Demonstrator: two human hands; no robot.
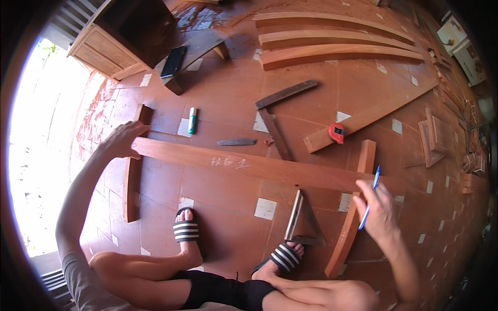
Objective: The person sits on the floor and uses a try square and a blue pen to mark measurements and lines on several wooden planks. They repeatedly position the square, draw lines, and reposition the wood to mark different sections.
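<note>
A long reddish wooden board (249, 164) with white chalk marks lies crosswise in front of me, resting on two wooden battens: a left batten (132, 186) and a right batten (343, 246). My left hand (124, 140) is at the board's left end, fingers along the far edge and thumb close to the end; it appears to grip it. Over the right part of the board is my right hand (381, 212), slightly blurred, with a blue-and-white pen (369, 199) slanting between its closed fingers. A metal-edged triangular square (306, 220) stands near my right foot, just below the board.
Beyond the board lie a green-and-white marker (192, 122), a grey blade-like piece (236, 142), a dark angled wooden tool (275, 132) and a red tape measure (336, 133) against a plank (373, 115). Farther off are three curved beams (340, 54), a low stool (205, 47) and a cabinet (109, 49).
</note>
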